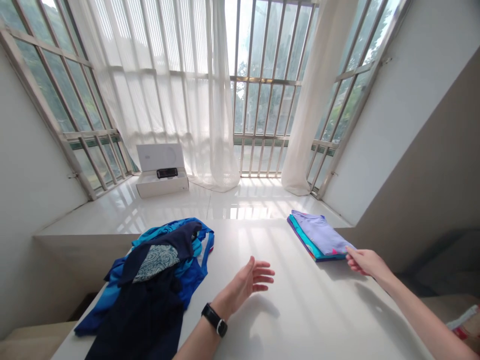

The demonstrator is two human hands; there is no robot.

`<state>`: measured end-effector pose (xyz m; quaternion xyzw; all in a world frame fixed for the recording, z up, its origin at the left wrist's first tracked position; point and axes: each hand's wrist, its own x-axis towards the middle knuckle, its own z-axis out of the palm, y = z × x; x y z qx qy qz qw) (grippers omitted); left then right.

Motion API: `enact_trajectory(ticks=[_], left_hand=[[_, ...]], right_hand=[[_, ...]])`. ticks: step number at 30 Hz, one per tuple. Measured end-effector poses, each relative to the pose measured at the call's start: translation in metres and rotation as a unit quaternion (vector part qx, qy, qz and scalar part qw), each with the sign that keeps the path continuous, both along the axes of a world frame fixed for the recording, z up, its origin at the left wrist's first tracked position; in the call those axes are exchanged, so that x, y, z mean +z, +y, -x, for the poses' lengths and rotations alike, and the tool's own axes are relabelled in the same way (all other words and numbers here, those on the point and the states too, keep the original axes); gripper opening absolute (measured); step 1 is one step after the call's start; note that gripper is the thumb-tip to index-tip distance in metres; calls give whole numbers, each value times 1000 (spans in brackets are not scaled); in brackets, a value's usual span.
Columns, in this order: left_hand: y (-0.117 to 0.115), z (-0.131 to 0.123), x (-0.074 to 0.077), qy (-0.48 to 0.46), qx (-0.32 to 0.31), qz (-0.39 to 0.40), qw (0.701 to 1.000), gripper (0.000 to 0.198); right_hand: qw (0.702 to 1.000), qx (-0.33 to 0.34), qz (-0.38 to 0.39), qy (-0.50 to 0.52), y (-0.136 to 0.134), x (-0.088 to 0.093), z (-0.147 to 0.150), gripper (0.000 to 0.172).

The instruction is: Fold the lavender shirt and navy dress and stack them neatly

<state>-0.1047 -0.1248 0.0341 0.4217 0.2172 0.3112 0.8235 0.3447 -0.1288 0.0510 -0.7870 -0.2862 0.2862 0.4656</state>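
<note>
My right hand (pixel 364 261) pinches the near right corner of a folded lavender shirt (pixel 320 232). That shirt tops a small stack, with a folded teal garment (pixel 314 247) and darker edges showing beneath it. Over the middle of the white table (pixel 240 235), my left hand (pixel 248 281) is held up with its fingers apart and nothing in it. A black watch (pixel 214 320) is on the left wrist. To the left of that hand lies a loose heap of clothes: a navy garment with a paisley patch (pixel 157 261) over bright blue garments (pixel 197 280).
An open white box (pixel 162 187) with a black device (pixel 167 173) in it stands on the window ledge (pixel 221 200) at the back left. Sheer white curtains (pixel 172 100) hang before the barred windows. Dark, blurred things lie beyond the table at the right.
</note>
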Motion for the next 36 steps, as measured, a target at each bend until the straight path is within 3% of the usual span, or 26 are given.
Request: enact_trajectory(ticks=[3,6,8,10,13,15,17,18,20,21,22,23,25,27,30,33,36], left_hand=[[0,-3,-3,21,10,-10,1000,70],[1,-3,-4,47,27,-38,998,69],[1,1,-1,51,48,-54,996,63],[-4,8,7,16,82,-35,996,58],[-24,29,28,-48,159,-9,986,55],[-41,52,46,-4,223,-82,971,48],[-56,84,61,115,293,-218,924,37],[-60,103,67,197,322,-297,877,32],[-60,141,73,371,401,-423,723,22],[-56,158,72,448,433,-451,639,19],[-51,174,71,516,436,-459,577,21],[-45,185,68,573,421,-459,533,26],[-36,197,61,651,390,-448,473,26],[-32,195,56,682,385,-439,440,17],[-35,178,55,675,406,-447,423,28],[-30,169,54,654,402,-479,425,20],[-13,175,50,663,386,-467,440,15]], right_hand=[[966,18,50,-253,11,11,2,42],[902,47,84,-420,29,-2,26,89],[881,71,131,-449,38,-23,42,106],[870,71,139,-467,41,-45,49,109],[878,48,83,-468,40,-67,44,109],[892,31,46,-449,37,-72,40,110],[895,3,-20,-445,33,-68,46,112],[892,-7,-69,-448,31,-64,54,112],[874,0,-179,-451,28,-53,82,106],[863,19,-232,-449,27,-46,100,100],[850,50,-277,-445,28,-39,121,93],[834,76,-326,-438,30,-32,143,85],[807,146,-394,-415,34,-18,190,67],[783,199,-438,-394,38,-11,234,53],[750,284,-464,-376,39,-16,284,44],[748,357,-442,-343,35,-35,307,37],[760,396,-412,-309,31,-53,310,30]])
